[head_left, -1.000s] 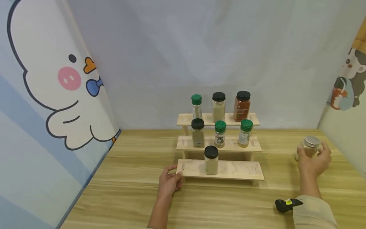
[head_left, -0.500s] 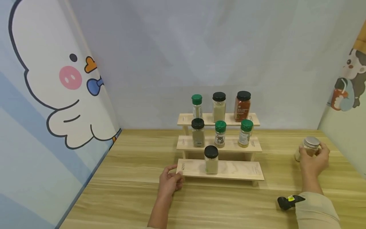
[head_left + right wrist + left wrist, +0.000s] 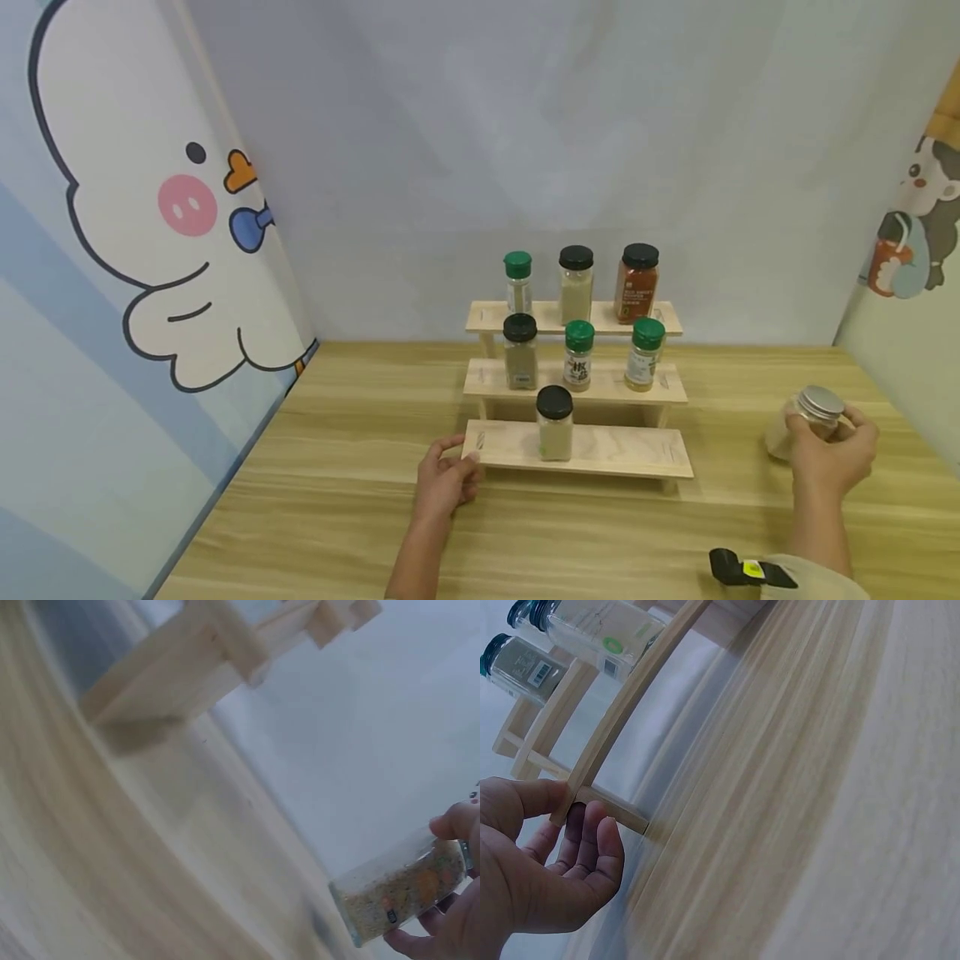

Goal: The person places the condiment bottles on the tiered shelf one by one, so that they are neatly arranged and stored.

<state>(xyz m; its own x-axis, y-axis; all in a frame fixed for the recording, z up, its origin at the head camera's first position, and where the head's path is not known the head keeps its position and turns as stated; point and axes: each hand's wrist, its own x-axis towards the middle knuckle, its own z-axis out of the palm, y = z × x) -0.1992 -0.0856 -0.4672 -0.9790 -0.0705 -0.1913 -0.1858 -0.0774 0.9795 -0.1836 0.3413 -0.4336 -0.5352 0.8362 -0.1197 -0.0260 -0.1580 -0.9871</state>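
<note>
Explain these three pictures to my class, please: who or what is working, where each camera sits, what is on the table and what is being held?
No machine works here: a person uses two bare hands. The wide picture comes from a camera on the head; the two close pictures come from cameras on each wrist. On the pale wooden table stands a three-step pale wooden rack carrying seven spice jars with black or green lids. The left hand rests at the rack's lower left corner, its fingers touching the wood. The right hand grips a clear glass jar with a silver metal lid, tilted, holding speckled seasoning. A small black device sits at the right wrist.
</note>
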